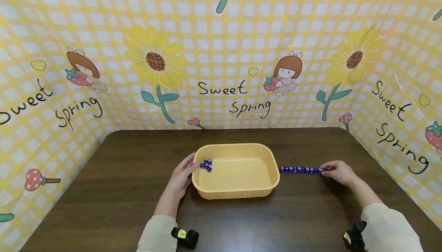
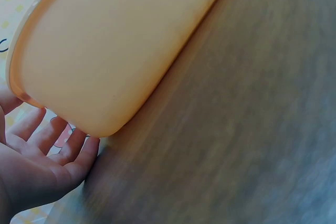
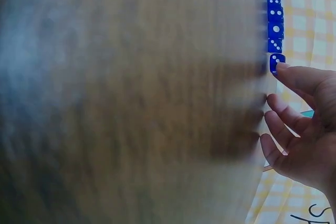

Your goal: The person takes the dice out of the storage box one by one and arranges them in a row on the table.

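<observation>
A pale yellow plastic basin (image 1: 238, 173) stands on the table. My left hand (image 1: 179, 177) holds its left end, the thumb at the rim and the fingers against the outer wall, as the left wrist view shows. Several blue dice (image 1: 206, 165) with white dots lie clustered inside the basin near that thumb. To the basin's right, a straight row of blue dice (image 1: 298, 170) runs along the table. At the row's right end, my right hand (image 1: 340, 172) pinches the last die (image 3: 276, 62) between thumb and forefinger; its other fingers are spread beside the table surface.
The dark brown wooden table (image 1: 121, 190) is backed and flanked by yellow checked cloth (image 1: 221, 45) printed with flowers and lettering. Black wrist cameras sit on the left sleeve (image 1: 159, 231) and right sleeve (image 1: 390, 225).
</observation>
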`<state>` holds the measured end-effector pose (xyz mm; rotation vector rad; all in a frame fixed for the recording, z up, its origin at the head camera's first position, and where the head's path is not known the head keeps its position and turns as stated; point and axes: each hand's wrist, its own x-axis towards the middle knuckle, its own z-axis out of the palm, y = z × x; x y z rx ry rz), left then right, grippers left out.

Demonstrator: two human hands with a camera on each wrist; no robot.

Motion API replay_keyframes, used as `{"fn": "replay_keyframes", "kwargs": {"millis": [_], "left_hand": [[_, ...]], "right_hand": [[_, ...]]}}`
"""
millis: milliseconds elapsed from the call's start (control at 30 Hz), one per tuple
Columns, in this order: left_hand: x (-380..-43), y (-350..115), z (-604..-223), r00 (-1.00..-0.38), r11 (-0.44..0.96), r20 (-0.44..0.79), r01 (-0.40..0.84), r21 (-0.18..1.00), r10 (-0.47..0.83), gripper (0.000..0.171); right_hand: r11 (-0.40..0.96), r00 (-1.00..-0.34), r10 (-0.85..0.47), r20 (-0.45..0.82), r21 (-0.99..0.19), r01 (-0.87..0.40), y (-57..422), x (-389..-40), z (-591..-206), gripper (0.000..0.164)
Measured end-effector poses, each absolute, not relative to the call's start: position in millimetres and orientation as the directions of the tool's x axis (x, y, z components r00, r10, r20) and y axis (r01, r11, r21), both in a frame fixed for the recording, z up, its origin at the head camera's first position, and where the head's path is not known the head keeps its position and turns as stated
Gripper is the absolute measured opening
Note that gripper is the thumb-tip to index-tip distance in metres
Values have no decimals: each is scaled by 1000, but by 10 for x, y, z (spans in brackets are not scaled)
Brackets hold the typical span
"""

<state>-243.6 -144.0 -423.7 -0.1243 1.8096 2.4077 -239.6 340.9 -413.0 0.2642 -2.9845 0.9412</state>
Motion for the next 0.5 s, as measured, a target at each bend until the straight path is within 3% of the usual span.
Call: {"fn": "replay_keyframes", "kwargs": {"millis": [500], "left_hand": [[-2441, -1426, -4235, -987, -255, -159, -162, 953, 33, 48]], "right_hand": [[811, -984, -170, 59, -559, -174, 3380, -2404, -4136, 17]]}}
